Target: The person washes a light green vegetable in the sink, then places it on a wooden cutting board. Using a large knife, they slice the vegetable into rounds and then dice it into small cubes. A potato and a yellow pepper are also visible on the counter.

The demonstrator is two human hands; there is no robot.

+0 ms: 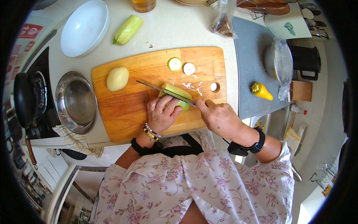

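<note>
My right hand point(219, 116) grips the handle of a kitchen knife point(152, 85), its blade lying across a piece of pale green zucchini point(176, 91). With bent fingers, my left hand point(162, 112) presses the zucchini against the wooden cutting board point(125, 112). Whether the blade has gone into the flesh I cannot tell. A peeled potato point(117, 79) rests on the board's left side. Toward the back of the board lie a cut green end piece point(174, 64) and a pale round end piece point(189, 69), with wet whitish scraps near them.
Left of the board stands a steel bowl point(77, 102), near a white bowl point(85, 28) and another zucchini piece point(128, 30). A yellow zucchini point(261, 91) lies on the grey mat point(249, 56), by a plastic-covered bowl point(279, 63). A black pan point(23, 99) sits over the cooktop at far left.
</note>
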